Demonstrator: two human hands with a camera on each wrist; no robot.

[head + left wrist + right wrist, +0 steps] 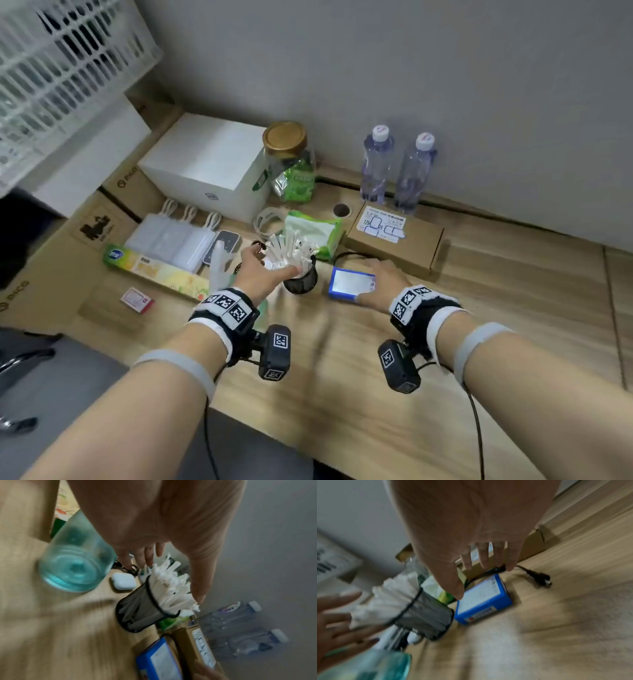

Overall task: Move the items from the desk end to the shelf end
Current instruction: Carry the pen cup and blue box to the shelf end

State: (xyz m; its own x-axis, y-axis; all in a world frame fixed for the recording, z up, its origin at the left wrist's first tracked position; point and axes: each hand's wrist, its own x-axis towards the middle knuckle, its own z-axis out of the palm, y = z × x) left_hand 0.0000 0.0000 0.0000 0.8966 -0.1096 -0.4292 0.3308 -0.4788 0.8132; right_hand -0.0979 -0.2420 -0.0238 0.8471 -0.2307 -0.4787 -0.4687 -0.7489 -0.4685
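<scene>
A black mesh cup (301, 279) full of white sticks stands mid-desk. My left hand (270, 262) hovers over its top with fingers spread, the thumb beside the stick tips; in the left wrist view the hand (171, 574) holds nothing above the cup (142, 614). To the right lies a blue battery pack (349, 282) with a black cable (537, 577). My right hand (371, 277) is spread over the pack (482, 599), thumb at its edge. The blur hides whether it touches.
A clear teal bottle (75, 563) and a white earbud case (123, 580) sit left of the cup. Behind are a green tissue pack (315, 229), a labelled cardboard box (394, 240), two water bottles (376, 164), a gold-lidded jar (291, 161) and a white box (205, 164).
</scene>
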